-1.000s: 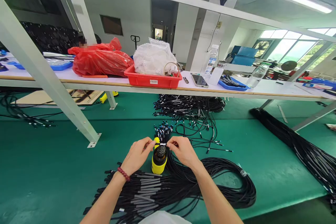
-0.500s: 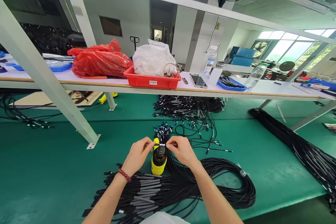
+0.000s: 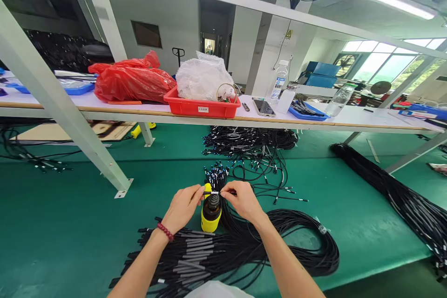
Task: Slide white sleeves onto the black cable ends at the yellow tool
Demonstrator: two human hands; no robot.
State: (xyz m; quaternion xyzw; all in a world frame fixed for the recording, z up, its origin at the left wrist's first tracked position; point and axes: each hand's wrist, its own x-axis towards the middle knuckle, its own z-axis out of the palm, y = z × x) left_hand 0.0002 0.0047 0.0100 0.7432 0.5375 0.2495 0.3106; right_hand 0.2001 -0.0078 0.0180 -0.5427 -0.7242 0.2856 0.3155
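Between my two hands a thin black cable (image 3: pixel 207 193) with a white sleeve (image 3: pixel 214 193) is stretched level. My left hand (image 3: pixel 185 205) pinches its left end, and my right hand (image 3: pixel 242 199) pinches it just right of the sleeve. Right below the sleeve is the dark ribbed nozzle of a yellow and black heat gun (image 3: pixel 211 216), standing nozzle up. A bundle of black cables (image 3: pixel 237 247) lies under my forearms, with grey sleeves on its left part and a coil at the right. Blue-tipped cable ends (image 3: pixel 217 174) sit just beyond the heat gun.
A raised shelf (image 3: pixel 153 112) crosses in front, bearing a red tray (image 3: pixel 204 108), a red plastic bag (image 3: pixel 134 79), a phone (image 3: pixel 264 107) and bottles. Under it lies a cable pile (image 3: pixel 244 144). A slanted white post (image 3: pixel 80 125) stands left; a long cable bundle (image 3: pixel 387 186) lies right.
Both hands hold nearly the same pose over the nozzle; my left fingers have shifted very slightly. The ceiling tube light at the upper right now appears lit.
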